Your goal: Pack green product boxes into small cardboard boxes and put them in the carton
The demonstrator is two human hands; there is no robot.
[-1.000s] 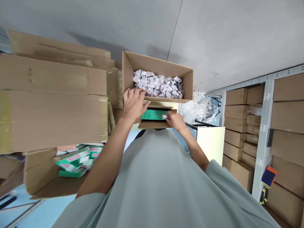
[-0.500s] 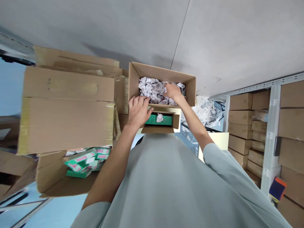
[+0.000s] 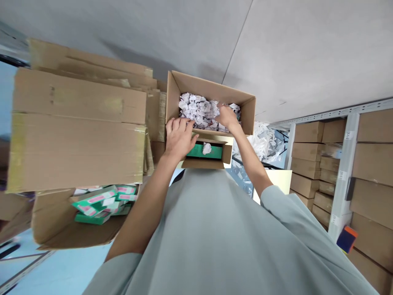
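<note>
Though the green packet's (image 3: 215,152) print blurs, right hand (image 3: 227,117) touches crumpled paper (image 3: 195,110).

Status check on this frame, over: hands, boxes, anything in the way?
Left hand flat on small carton rim, open. Right hand among crumpled white pieces in big carton, grip unclear. One white piece on green box. Nothing blocking.
</note>
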